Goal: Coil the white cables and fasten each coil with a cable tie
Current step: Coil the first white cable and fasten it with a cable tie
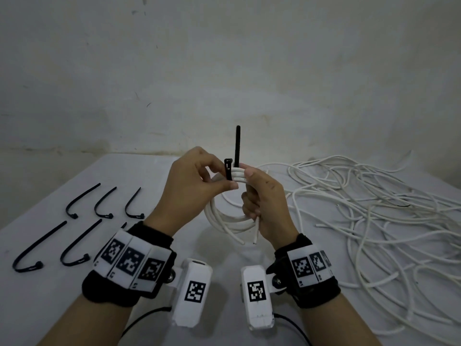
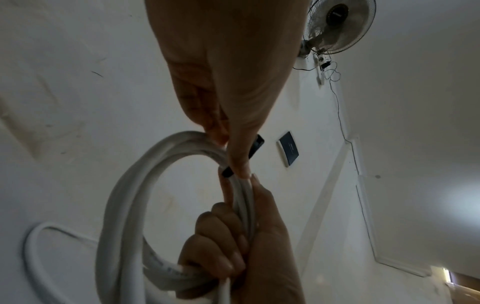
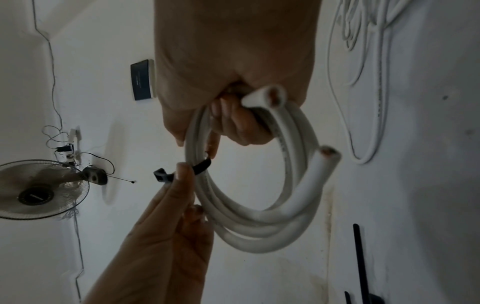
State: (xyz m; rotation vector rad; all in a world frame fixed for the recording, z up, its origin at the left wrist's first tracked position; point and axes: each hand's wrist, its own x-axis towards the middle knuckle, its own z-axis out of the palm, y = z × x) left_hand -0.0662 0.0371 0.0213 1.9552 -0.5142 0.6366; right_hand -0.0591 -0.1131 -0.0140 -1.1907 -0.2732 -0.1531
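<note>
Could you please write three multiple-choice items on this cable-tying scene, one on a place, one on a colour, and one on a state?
1. Where does the tangle of loose white cable lie on the table?
A. On the person's right
B. On the person's left
C. Under the wrists

2. What colour is the cable tie on the coil of white cable?
A. White
B. Black
C. Red

3. What state is that tie in?
A. Pulled tight and trimmed
C. Lying unused on the table
B. Wrapped round the coil, tail not yet through the head

Answers:
1 A: the tangle spreads over the table's right side, while the spare cable ties lie on the left.
2 B: the tie is black against the white coil.
3 B: the left hand pinches the head end, the tail stands free above, and the right hand grips the coil.
</note>
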